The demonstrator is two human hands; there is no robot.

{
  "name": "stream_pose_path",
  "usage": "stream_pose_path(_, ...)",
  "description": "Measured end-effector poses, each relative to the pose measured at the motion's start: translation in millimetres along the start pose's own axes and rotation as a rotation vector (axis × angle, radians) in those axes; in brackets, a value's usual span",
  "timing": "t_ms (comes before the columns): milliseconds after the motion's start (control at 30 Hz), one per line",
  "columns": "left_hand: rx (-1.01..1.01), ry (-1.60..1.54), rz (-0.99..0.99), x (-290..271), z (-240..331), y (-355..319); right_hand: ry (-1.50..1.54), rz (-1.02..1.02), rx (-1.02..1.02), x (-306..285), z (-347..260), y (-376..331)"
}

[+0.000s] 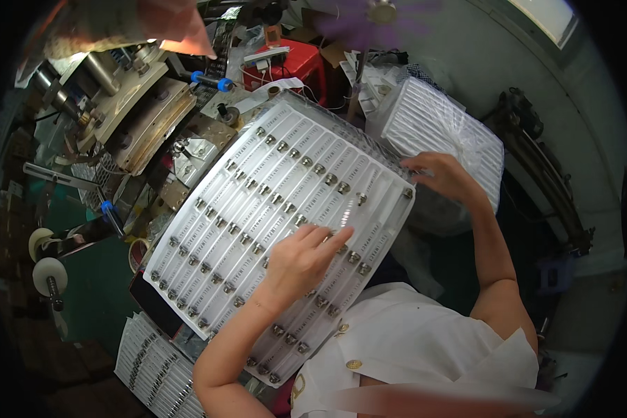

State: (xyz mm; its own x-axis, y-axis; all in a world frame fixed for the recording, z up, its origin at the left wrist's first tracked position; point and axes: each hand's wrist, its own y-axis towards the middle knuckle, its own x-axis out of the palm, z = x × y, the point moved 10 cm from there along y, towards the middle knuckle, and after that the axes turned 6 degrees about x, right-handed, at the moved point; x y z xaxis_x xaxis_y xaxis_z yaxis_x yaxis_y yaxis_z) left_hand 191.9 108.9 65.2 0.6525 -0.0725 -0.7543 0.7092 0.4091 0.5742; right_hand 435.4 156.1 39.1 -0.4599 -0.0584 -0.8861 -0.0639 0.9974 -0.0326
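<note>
Cluttered workbench, left hand point(301, 261) flat on tray point(258, 209)

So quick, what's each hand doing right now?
Left hand: open, fingers resting on the white tray of small metal-capped parts.
Right hand: gripping the tray's far corner.

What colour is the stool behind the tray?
Red stool, clearest in the head view.

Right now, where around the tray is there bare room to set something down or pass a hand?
The only bare patch is the green surface between the white rollers and the tray's left edge. The left hand lies on the full tray; the right hand grips its far corner. Machine parts crowd the far left.
</note>
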Motion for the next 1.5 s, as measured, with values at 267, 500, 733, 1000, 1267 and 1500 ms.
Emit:
stream_pose_path(267,0.130,0.152,-0.144,99.9,0.6,47.8,-0.027,0.071,-0.277,25.5,-17.8,-49.2)
stream_pose_path(500,0.138,0.188,-0.180,77.3,7.4,52.5,-0.111,-0.043,-0.327,35.5,-14.7,-35.4)
stream_pose_path(733,-0.151,0.465,-0.057,-41.5,-49.0,-27.5,0.511,0.027,0.045,0.4,61.3,-28.5)
stream_pose_path(1000,-0.309,0.892,0.061,-115.0,-163.0,-30.3,0.850,-0.042,-0.140,4.4,-33.5,60.8)
stream_pose_path(1267,-0.182,0.908,0.009,-109.2,-169.7,-9.4,0.712,-0.016,-0.382,49.3,-153.1,178.0)
stream_pose_path(1500,-0.194,0.632,0.029,-72.6,-48.7,-91.2,0.398,0.370,-0.815,59.2,-272.9,177.9)
